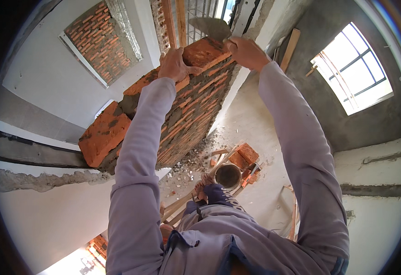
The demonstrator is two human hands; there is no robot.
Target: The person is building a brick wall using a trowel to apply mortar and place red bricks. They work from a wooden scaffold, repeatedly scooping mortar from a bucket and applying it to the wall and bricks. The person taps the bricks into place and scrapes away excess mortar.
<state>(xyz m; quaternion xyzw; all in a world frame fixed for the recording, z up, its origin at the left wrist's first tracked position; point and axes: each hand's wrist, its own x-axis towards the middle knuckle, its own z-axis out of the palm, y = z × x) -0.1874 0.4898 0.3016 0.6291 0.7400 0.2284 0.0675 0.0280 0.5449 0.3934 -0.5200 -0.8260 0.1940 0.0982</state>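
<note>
Left hand: lay over the top edge of the brick wall, against the left end of the end brick. Grip partly curled, thumb stretched toward the near face; could not tell whether it clasped the brick or only rested there.

Right hand: grip closed around the trowel, handle hidden in the fist, blade pointing left above the wall's far edge.

End brick: sat on the wall top at its right-hand end, between the two hands.

Loose brick: lay askew at the wall top's left-hand end, with grey mortar just beside it.

Floor: bucket stood beside stacked bricks; rubble lay scattered along the wall's foot.
</note>
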